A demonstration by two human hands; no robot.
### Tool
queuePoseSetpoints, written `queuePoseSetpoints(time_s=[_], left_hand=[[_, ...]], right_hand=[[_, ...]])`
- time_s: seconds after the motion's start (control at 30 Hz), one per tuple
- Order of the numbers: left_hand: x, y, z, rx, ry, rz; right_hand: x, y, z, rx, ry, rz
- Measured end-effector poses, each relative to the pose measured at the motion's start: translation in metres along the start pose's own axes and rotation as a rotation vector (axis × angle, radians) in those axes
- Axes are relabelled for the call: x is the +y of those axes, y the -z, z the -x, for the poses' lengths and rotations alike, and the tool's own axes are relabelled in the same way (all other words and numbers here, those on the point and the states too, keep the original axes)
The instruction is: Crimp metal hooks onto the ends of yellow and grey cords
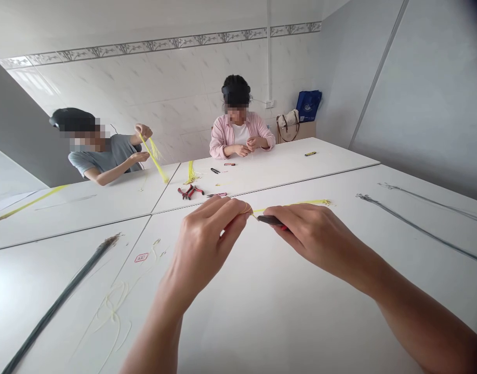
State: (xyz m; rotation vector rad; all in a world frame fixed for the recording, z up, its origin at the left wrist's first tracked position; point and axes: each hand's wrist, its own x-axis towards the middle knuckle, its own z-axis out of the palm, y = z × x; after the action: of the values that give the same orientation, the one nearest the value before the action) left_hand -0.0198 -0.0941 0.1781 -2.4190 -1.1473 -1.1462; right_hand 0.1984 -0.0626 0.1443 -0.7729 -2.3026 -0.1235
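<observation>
My left hand [209, 236] pinches a thin yellow cord [293, 205] at its fingertips, above the white table [238, 317]. My right hand [301, 228] is close beside it, gripping a small black tool with a red part [270, 221], possibly a cutter. The tool's tip points towards the cord near my left fingertips, and my fingers hide most of it. The cord runs right to a frayed yellow end lying over the table. Both hands are raised slightly above the tabletop.
A dark wire bundle [421, 228] lies right and another [59, 301] left, beside pale loose strands [114, 311]. Red-handled pliers [190, 192] and yellow strands [191, 174] lie ahead. Across the tables, co-workers [238, 130] [102, 156] sit, one holding yellow strands [153, 158].
</observation>
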Motion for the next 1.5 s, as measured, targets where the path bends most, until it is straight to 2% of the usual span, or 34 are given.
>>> queuePoseSetpoints(time_s=[0.2,0.37,0.5,0.63,0.73,1.0,1.5], left_hand=[[0.001,-0.002,0.001,0.032,0.032,-0.016],[-0.002,-0.002,0.0,0.005,0.16,0.131],[-0.006,0.0,-0.002,0.017,0.257,0.195],[-0.004,0.001,-0.002,0.022,0.336,0.25],[-0.001,0.002,-0.003,0.012,0.373,0.251],[0.008,0.004,-0.003,-0.04,0.42,0.277],[0.011,0.001,-0.005,-0.1,0.468,0.293]], right_hand=[[-0.002,0.0,-0.002,-0.025,0.011,0.063],[0.001,0.001,-0.003,-0.024,-0.02,0.045],[0.006,0.003,-0.003,0.043,-0.043,-0.002],[0.008,0.006,-0.005,0.058,0.069,0.034],[0.007,0.004,-0.007,0.132,0.141,0.144],[0.005,0.001,-0.008,0.273,0.175,0.385],[0.006,0.0,-0.007,0.298,0.196,0.434]])
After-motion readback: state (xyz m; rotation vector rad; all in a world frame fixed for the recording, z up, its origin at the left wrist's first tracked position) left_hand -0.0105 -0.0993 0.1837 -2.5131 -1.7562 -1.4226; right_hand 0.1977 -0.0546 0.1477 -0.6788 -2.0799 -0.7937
